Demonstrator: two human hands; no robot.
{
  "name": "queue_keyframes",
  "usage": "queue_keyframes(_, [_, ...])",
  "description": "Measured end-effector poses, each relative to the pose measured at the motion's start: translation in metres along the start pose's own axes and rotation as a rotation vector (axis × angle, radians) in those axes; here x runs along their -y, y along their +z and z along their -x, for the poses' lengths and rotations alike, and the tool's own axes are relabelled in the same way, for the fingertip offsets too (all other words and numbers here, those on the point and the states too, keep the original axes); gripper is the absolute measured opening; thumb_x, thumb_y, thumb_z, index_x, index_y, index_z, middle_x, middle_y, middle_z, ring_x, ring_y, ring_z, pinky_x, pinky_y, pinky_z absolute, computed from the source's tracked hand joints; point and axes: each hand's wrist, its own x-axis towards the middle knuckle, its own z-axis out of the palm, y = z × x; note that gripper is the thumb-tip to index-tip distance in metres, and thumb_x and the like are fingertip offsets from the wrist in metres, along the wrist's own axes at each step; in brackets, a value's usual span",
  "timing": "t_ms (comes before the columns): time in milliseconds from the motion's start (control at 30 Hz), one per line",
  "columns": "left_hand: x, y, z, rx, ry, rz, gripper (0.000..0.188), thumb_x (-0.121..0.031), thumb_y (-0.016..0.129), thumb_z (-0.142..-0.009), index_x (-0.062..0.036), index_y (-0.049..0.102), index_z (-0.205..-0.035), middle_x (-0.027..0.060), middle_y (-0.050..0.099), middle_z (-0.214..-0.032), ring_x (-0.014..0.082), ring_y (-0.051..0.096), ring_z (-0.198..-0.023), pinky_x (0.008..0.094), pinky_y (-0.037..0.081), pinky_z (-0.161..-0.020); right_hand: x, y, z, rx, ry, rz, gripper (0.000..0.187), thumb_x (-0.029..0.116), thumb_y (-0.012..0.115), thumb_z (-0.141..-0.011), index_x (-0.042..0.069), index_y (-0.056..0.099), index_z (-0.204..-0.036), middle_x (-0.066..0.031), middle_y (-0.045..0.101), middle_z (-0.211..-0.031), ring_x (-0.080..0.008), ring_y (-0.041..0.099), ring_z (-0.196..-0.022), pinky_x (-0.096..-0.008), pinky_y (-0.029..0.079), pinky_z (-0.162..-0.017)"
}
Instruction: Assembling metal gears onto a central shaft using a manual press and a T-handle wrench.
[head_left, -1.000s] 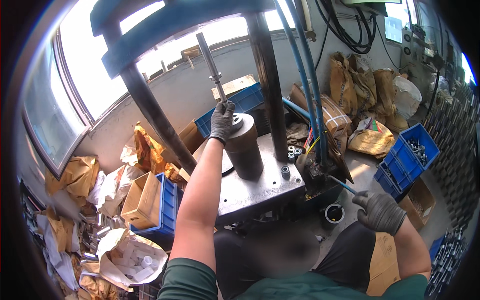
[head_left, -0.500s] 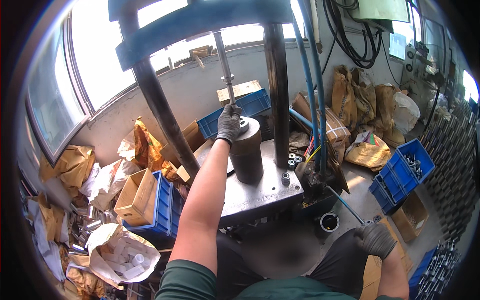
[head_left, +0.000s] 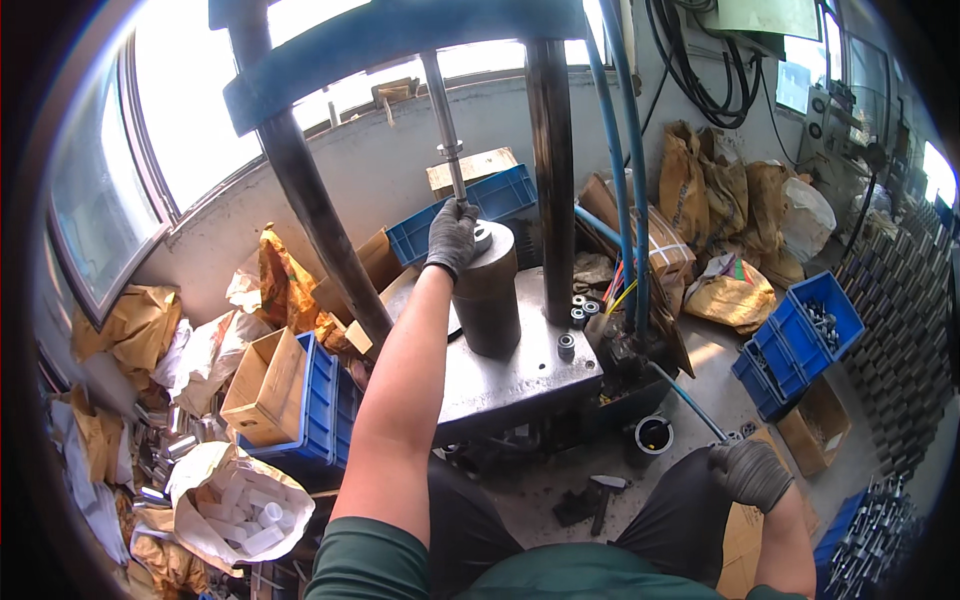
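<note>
My left hand, in a dark grey glove, is closed around the lower end of an upright metal rod. That rod comes down from under the blue crossbeam of a press. Beside the fingers, a small ring sits on top of a thick dark metal cylinder, which stands upright on the steel press table. Low on the right, my gloved right hand is wrapped around the end of a slim blue lever that slopes up to the press base. The grip hides the lever's end.
Dark posts flank the cylinder. Small bearings lie on the table's right side. On the floor are a hammer and a white-rimmed pot. Blue crates stand right; a wooden box and an open sack are left.
The view has shifted slightly, so the scene sits a little higher and further left. Both hands keep their grips. The hammer on the floor now shows where a dark blur was.
</note>
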Motion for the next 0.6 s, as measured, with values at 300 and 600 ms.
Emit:
queue_keyframes(300, [0.006,0.005,-0.002,-0.003,-0.003,-0.061,0.013,-0.016,0.067,-0.102,-0.0024,0.067,-0.104,0.0125,0.073,-0.090,0.0205,0.070,-0.078,0.0359,0.058,-0.076,0.001,-0.002,0.000,-0.028,0.060,-0.062,0.022,0.024,0.065,-0.083,0.010,0.077,-0.095,-0.0161,0.075,-0.092,-0.0377,0.072,-0.092,-0.0491,0.056,-0.083])
queue_keyframes(600, [0.013,-0.009,-0.011,-0.123,0.086,0.054,0.032,-0.024,0.073,-0.099,-0.0037,0.064,-0.122,0.0114,0.074,-0.094,0.0188,0.070,-0.080,0.0343,0.056,-0.075,0.011,-0.075,-0.087,-0.785,-0.098,-0.195,0.025,0.008,0.062,-0.087,0.001,0.070,-0.109,-0.0224,0.071,-0.101,-0.0421,0.070,-0.090,-0.0479,0.057,-0.082])
